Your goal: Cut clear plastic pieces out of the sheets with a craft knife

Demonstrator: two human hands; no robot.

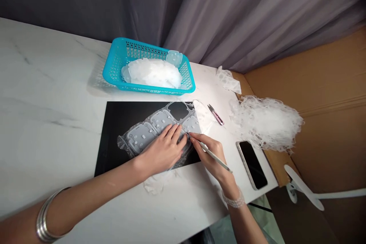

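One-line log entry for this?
left hand: resting on plastic sheet | right hand: holding thin tool | basket: white pieces inside

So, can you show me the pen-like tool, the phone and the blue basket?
Pen-like tool (pixel 215 157): head view, on the middle of its pale shaft.
Phone (pixel 252 164): head view, on its dark screen.
Blue basket (pixel 109 73): head view, on its wall at the left end.

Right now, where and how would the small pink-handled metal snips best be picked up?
Probably by the pink handles, from the person's near right side: the snips lie on the white marbled table with their dark blades angled away, leaving the handles nearer the person. The right hand holds a slim pale pen-shaped tool.
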